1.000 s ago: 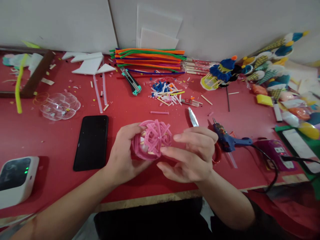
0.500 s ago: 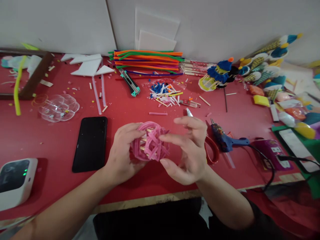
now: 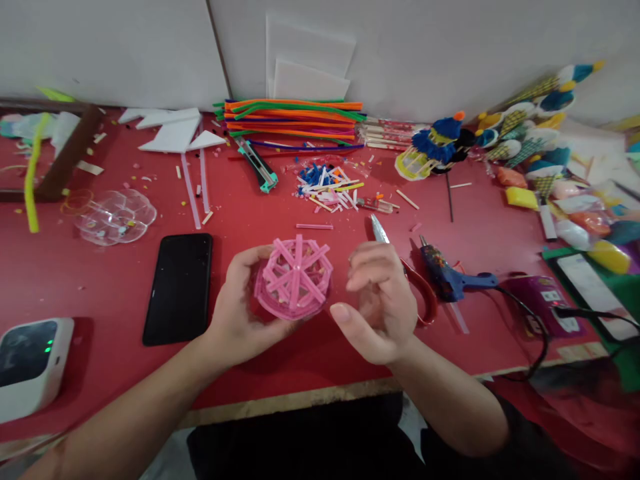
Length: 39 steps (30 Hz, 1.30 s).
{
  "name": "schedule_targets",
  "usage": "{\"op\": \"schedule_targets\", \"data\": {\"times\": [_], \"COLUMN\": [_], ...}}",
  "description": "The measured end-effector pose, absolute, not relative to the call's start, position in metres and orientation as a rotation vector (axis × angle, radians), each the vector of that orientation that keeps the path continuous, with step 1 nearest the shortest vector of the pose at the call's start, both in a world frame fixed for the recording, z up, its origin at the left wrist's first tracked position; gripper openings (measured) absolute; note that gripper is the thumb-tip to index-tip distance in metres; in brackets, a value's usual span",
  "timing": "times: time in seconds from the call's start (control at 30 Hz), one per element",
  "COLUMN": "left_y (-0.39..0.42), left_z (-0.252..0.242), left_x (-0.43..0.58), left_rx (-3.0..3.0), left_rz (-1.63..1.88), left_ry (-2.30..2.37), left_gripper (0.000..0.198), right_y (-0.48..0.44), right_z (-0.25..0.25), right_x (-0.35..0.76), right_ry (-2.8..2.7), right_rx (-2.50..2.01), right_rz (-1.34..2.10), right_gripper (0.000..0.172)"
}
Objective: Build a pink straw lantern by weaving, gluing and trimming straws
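Note:
A round pink craft piece (image 3: pixel 297 267), with strips crossing like wheel spokes over a fuzzy rim, is held above the table's front half. My left hand (image 3: pixel 243 300) grips it from the left, thumb below and fingers around the far side. Just to its right, my right hand (image 3: pixel 383 300) is apart from the piece, fingers loosely curled and thumb away from them, with nothing between. Partly behind that hand lie red-handled scissors (image 3: pixel 423 293), blades toward the back. A short pink strip (image 3: pixel 314 227) rests on the table beyond the piece.
A black phone (image 3: pixel 179 289) and a white device (image 3: pixel 35 367) lie at left. On the right sit a blue glue gun (image 3: pixel 450 277) with its cord and a purple box (image 3: pixel 540 303). Behind are a utility knife (image 3: pixel 256 165), cut bits (image 3: pixel 330 187) and pipe cleaners (image 3: pixel 295 120).
The pink piece has turned so its spoked face points up toward me. My right hand has come off it, moved slightly right, and its fingers have curled in.

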<state>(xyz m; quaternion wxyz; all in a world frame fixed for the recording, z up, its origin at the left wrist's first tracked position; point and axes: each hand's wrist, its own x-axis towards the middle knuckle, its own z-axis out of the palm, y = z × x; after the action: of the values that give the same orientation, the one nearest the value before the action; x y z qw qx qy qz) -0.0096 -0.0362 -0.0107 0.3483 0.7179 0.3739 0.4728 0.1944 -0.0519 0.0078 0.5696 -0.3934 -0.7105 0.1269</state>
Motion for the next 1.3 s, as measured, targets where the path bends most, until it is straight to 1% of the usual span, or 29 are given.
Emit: {"op": "schedule_targets", "data": {"times": [0.1,0.2,0.3,0.43,0.5,0.57,0.63,0.77,0.87,0.97,1.03,1.1,1.2,1.3], "left_y": [-0.035,-0.032,-0.030,-0.032,-0.034,-0.035,-0.036,-0.035,-0.032,-0.028,-0.027,-0.028,-0.031,-0.034], "left_z": [-0.006,0.000,0.003,0.002,0.001,0.000,-0.001,-0.001,0.001,0.002,0.001,0.001,0.002,0.006], "left_x": [-0.008,-0.004,-0.001,-0.003,-0.005,-0.007,-0.009,-0.012,-0.012,-0.009,-0.007,-0.006,-0.005,-0.006], "left_rx": [1.602,1.290,1.067,0.956,0.934,0.925,0.940,1.002,1.030,1.056,1.065,1.047,0.917,0.773], "left_rz": [1.131,1.039,0.968,0.875,0.861,0.892,0.960,1.098,1.167,1.213,1.211,1.184,1.115,1.052], "left_ry": [0.949,0.940,0.917,0.864,0.853,0.855,0.855,0.797,0.806,0.844,0.831,0.787,0.684,0.587], "left_gripper": [0.072,0.066,0.066,0.069,0.071,0.072,0.073,0.070,0.067,0.072,0.071,0.063,0.052,0.051], "right_y": [-0.053,-0.053,-0.053,-0.054,-0.054,-0.054,-0.054,-0.055,-0.055,-0.054,-0.053,-0.052,-0.052,-0.051], "right_z": [0.010,0.014,0.017,0.015,0.011,0.006,0.002,-0.001,-0.003,-0.006,-0.009,-0.012,-0.017,-0.017], "right_x": [0.192,0.192,0.193,0.193,0.193,0.193,0.192,0.191,0.189,0.187,0.186,0.186,0.186,0.188], "right_ry": [-1.682,-1.714,-1.724,-1.744,-1.700,-1.632,-1.642,-1.732,-1.628,-1.520,-1.452,-1.406,-1.442,-1.556], "right_rx": [-0.898,-0.953,-1.050,-1.121,-1.130,-1.113,-1.081,-1.052,-1.044,-1.027,-1.039,-1.063,-1.115,-1.151], "right_rz": [0.138,0.016,0.001,-0.003,0.072,0.227,0.402,0.648,0.822,0.956,0.979,0.948,0.824,0.699], "right_gripper": [0.015,0.018,0.019,0.018,0.024,0.035,0.043,0.043,0.044,0.042,0.040,0.038,0.038,0.038]}}
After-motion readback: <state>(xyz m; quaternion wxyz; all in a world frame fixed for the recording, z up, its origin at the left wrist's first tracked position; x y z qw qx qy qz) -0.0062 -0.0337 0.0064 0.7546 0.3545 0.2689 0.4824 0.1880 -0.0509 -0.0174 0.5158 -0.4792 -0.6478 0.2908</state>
